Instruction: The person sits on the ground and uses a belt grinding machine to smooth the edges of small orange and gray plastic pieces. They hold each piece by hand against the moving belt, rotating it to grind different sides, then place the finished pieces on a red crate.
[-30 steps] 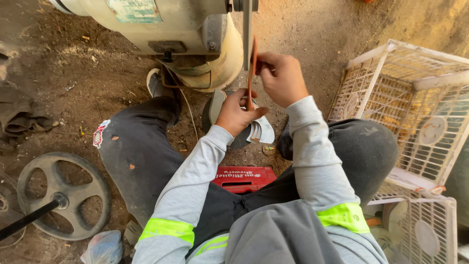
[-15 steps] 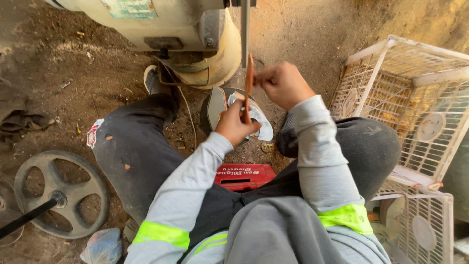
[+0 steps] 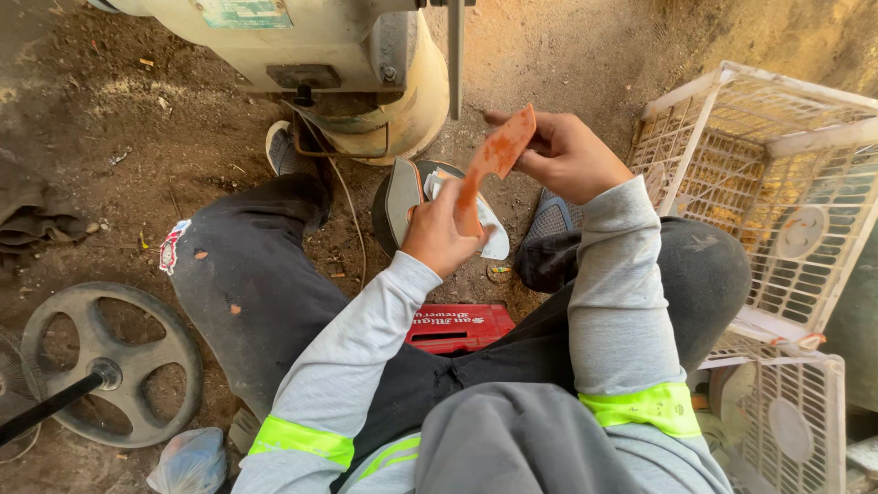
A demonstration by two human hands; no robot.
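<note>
Two hands on one rusty strip

Two hands share an orange, rust-coloured flat strip (image 3: pixel 491 163). Nearest, the left hand (image 3: pixel 441 240) closes around its lower end; beyond, the right hand (image 3: pixel 565 157) pinches its upper end. Under the left hand lies what may be a white cloth (image 3: pixel 489 229). Past both stands a cream machine (image 3: pixel 366 64).

A machine (image 3: pixel 311 64) stands ahead of the seated person; a wheel (image 3: pixel 110 361) lies on the ground at left, crates (image 3: pixel 777 183) stacked at right, a box (image 3: pixel 457 327) under the legs.
</note>
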